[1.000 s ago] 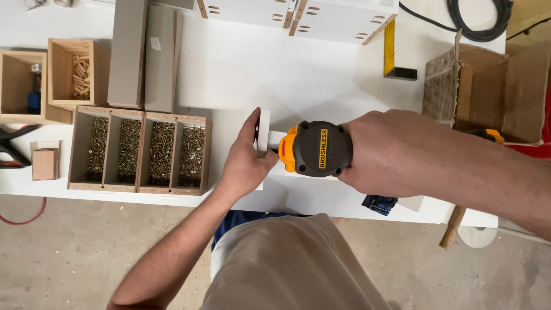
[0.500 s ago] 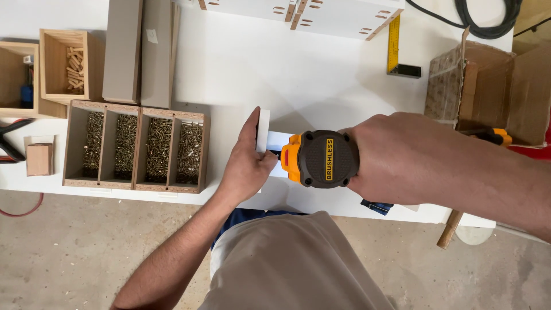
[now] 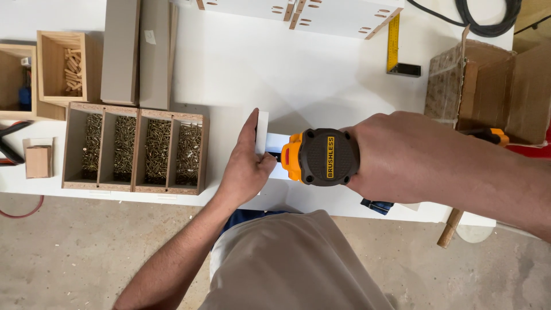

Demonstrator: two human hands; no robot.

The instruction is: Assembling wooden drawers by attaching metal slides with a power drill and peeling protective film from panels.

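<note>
My right hand (image 3: 410,158) grips a black and orange cordless drill (image 3: 321,156), its nose pointing left at a small white panel piece (image 3: 262,131) standing on edge on the white worktable (image 3: 310,80). My left hand (image 3: 245,166) clasps that upright white piece from the left side, thumb near the drill's tip. A flat white board (image 3: 276,142) lies under the drill. The drill bit itself is hidden between hand and tool.
A wooden tray (image 3: 135,148) with several compartments of screws sits left of my hand. Behind it lie grey boards (image 3: 136,51) and a wooden box of dowels (image 3: 63,68). White panels (image 3: 321,11), a yellow square (image 3: 396,43) and a cardboard box (image 3: 493,92) stand at the back and right.
The view has shifted slightly. Both hands, the drill and the white piece keep the same hold and place on the table.
</note>
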